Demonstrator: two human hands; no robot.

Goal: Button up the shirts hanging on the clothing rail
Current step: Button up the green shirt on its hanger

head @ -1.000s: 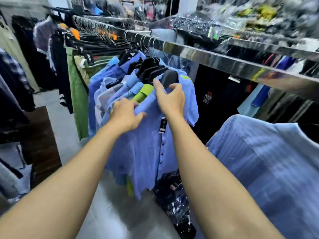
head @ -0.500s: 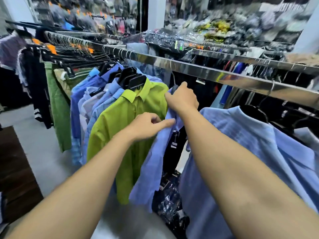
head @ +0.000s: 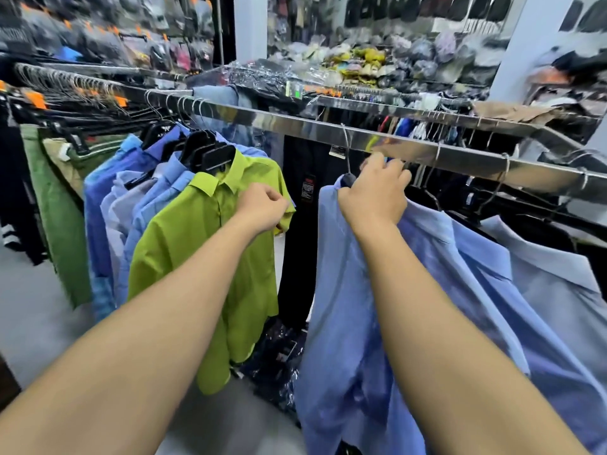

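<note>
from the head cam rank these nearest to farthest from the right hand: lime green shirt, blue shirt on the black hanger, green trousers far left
1. Blue shirt: the right hand grips its hanger at the collar.
2. Lime green shirt: to the left, across the gap, by the left hand.
3. Green trousers: far left on the rail.

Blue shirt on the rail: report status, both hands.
Right hand grips blue shirt at collar and hanger, under rail. Left hand curled, at lime shirt sleeve; grasp unclear. Nothing obstructing.

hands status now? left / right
Left hand: fingers curled, in front of the lime green shirt; a grip on it cannot be told.
Right hand: gripping the blue shirt at its hanger top.
</note>
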